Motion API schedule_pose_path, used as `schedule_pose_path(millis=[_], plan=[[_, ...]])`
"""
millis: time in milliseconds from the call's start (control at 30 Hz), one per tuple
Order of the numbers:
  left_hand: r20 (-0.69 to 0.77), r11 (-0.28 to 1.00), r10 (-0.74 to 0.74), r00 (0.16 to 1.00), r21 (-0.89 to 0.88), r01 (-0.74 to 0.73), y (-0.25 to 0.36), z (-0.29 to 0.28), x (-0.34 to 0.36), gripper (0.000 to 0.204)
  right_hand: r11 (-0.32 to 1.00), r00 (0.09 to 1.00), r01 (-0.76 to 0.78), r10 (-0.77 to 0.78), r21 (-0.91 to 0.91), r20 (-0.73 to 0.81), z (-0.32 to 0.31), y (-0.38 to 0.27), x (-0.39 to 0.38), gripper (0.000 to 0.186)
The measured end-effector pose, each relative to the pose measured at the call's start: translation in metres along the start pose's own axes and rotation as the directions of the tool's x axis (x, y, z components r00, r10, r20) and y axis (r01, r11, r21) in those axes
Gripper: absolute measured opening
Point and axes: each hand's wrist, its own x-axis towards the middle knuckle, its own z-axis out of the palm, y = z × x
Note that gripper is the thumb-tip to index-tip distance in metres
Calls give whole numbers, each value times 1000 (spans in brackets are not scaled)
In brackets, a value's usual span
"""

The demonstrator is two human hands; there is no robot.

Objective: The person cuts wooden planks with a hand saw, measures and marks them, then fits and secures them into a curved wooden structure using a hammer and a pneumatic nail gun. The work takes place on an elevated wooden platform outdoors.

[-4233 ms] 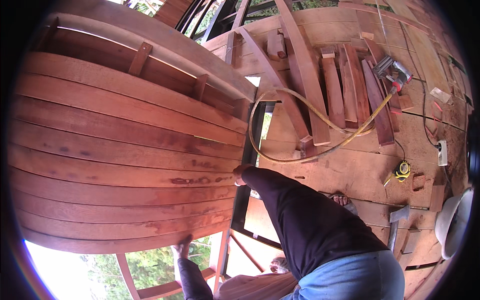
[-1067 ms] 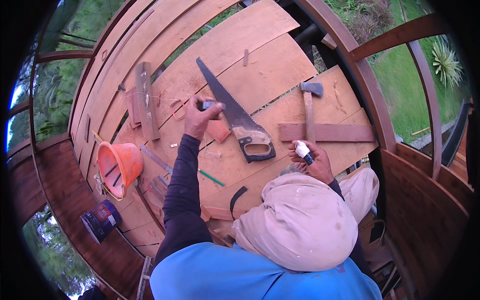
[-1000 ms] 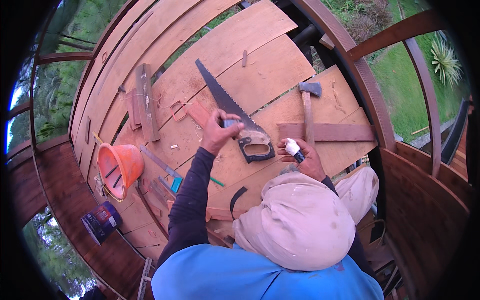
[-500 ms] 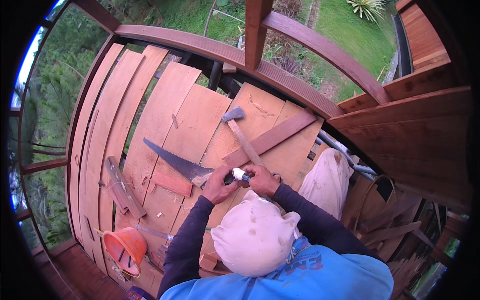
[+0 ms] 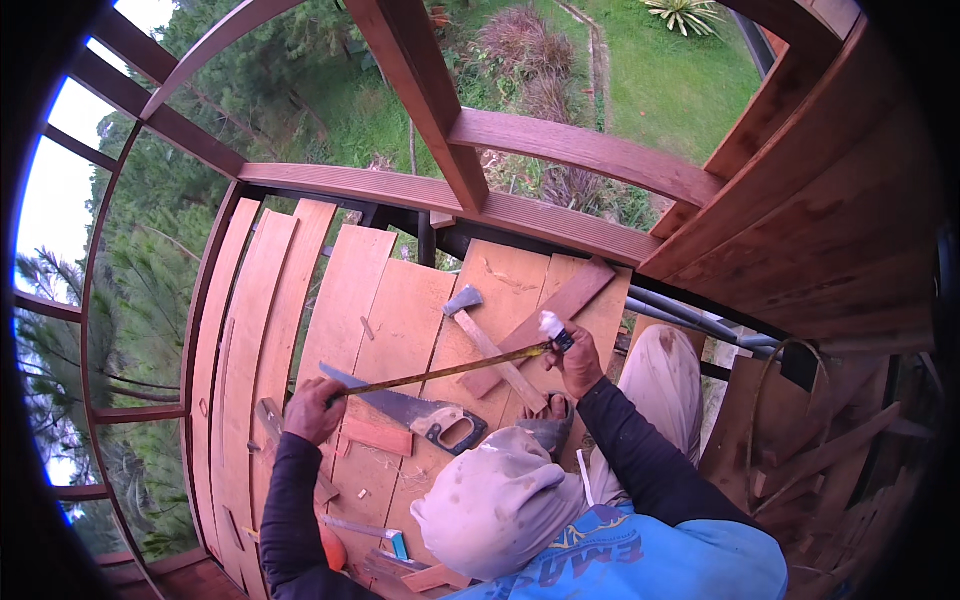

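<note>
My left hand (image 5: pixel 312 410) pinches the end of a yellow tape measure blade (image 5: pixel 440 371), stretched diagonally to my right hand (image 5: pixel 577 368), which grips a small dark-and-white object (image 5: pixel 554 327) where the blade meets it. Beneath the blade lie a handsaw (image 5: pixel 450 426) and an axe (image 5: pixel 492 352), its head toward the top. A dark reddish board (image 5: pixel 594 275) crosses under the axe handle, and a short red offcut (image 5: pixel 375 436) is beside the saw. Pale trouser cloth (image 5: pixel 655 395) and a sandalled foot (image 5: pixel 545 420) are near my right hand.
Pale floor planks (image 5: pixel 350 270) have gaps between them. Timber railings (image 5: pixel 600 150) and a panelled wall (image 5: pixel 800 210) border the deck, with grass and trees beyond. An orange bucket (image 5: pixel 332 548) peeks out by my left arm; loose wood and a looped hose (image 5: pixel 775 430) lie at right.
My hands were together over the saw; now they have moved apart, left down-left and right up-right, with yellow blade stretched between them. The view has tilted toward the railing and trees.
</note>
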Motion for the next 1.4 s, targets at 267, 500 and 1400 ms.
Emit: schedule_pose_path(millis=[267, 500, 1400], plan=[[-297, 912, 118, 948, 411, 15, 9, -218, 20, 9, 903, 961, 144, -30, 405, -275, -82, -7, 53, 7], [-219, 593, 476, 852, 795, -126, 104, -319, 102, 10, 969, 959, -196, 158, -150, -234, -65, 30, 44, 32], [-7, 109, 846, 533, 981, -159, 297, -316, 240, 7, 827, 963, -269, 225, -494, -149, -58, 78, 44, 21]])
